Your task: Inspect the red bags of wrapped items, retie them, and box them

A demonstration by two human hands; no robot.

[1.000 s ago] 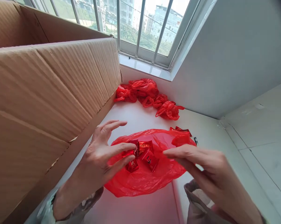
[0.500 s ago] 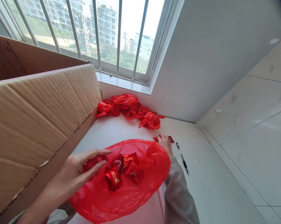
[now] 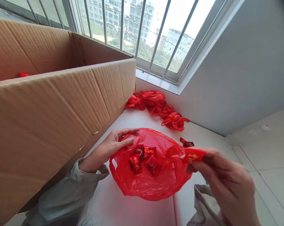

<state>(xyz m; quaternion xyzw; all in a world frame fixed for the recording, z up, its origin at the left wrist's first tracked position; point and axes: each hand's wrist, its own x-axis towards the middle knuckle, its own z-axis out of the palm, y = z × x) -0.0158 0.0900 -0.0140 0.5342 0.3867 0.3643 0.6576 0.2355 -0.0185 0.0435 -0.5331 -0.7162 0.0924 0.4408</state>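
Observation:
A red plastic bag (image 3: 151,190) lies spread wide on the white surface, its mouth facing up. Several small red wrapped packets (image 3: 153,165) rest inside it. My left hand (image 3: 107,147) is at the bag's left rim, with the thin plastic between thumb and fingers. Over the bag's right rim, my right hand (image 3: 229,179) pinches a red packet (image 3: 194,155) with gold print, somewhat blurred. Behind that hand another dark red packet (image 3: 186,142) lies on the surface.
A large cardboard box (image 3: 68,103) with an open top stands at the left; something red (image 3: 23,74) shows inside. Tied red bags (image 3: 156,100) sit in a row along the wall below the barred window (image 3: 151,34). A tiled wall (image 3: 274,144) is on the right.
My right hand has picked up a red packet from the surface and brought it back to the bag's right rim. The view has turned left, showing more of the box; the pen is now hidden.

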